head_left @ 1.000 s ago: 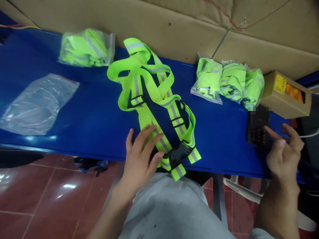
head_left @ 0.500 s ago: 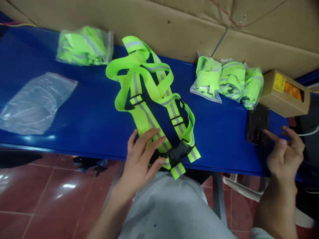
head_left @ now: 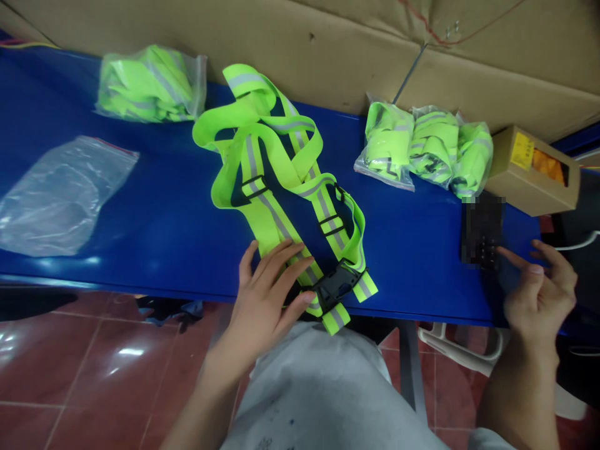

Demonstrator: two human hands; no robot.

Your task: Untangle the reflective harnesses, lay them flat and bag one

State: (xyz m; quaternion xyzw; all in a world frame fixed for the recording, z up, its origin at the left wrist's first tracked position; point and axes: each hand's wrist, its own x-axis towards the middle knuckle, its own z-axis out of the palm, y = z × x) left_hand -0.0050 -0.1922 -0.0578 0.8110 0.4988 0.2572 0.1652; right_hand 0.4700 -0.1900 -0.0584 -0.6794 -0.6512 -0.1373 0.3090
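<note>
A neon-yellow reflective harness with grey stripes lies loosely spread on the blue table. Its black plastic buckle is near the front edge. My left hand rests on the lower strap, fingers apart, with the thumb beside the buckle. At the right, my right hand has its index finger stretched to the lower part of a dark phone-like device, whose upper part is pixelated. The other fingers of that hand are loosely bent, with nothing seen in them.
A flat clear zip bag lies left on the blue table. One bagged harness sits behind it. Several bagged harnesses stand back right beside a cardboard box. Large cardboard lines the table's back.
The whole view has shifted slightly. Both hands keep nearly the same places, the left on the strap and the right at the dark device.
</note>
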